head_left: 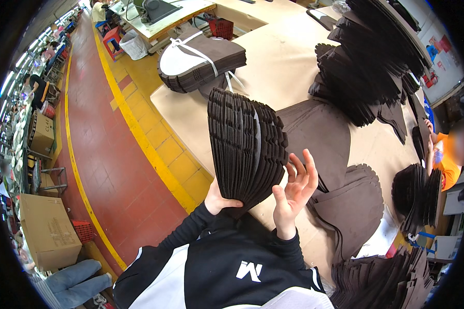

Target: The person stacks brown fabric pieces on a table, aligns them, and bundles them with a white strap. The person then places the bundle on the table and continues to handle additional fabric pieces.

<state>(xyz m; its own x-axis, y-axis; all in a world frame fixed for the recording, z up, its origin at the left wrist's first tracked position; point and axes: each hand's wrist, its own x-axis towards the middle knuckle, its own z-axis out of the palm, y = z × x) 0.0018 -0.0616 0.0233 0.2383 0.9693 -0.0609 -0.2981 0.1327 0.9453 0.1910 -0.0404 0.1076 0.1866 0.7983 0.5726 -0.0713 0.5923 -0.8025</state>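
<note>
A thick stack of dark brown cut sheets (pixel 247 149) with scalloped edges stands upright in front of me, its layers fanned at the top. Around its lower left side my left hand (pixel 220 200) is closed, the thumb lying across the front. My right hand (pixel 295 188) is beside the stack's right side, palm up and fingers spread, holding nothing. Just behind, a tied bundle of brown pieces (pixel 216 59) with a white top piece and white strap lies on the table's edge. Loose flat brown pieces (pixel 314 134) spread over the table right of the stack.
Tall piles of dark pieces (pixel 366 67) stand at the far right of the pale table (pixel 288 51); another pile (pixel 386 280) is near right. A person in orange (pixel 446 159) handles pieces at right. Left runs a red aisle (pixel 108 149) with cardboard boxes (pixel 49 229).
</note>
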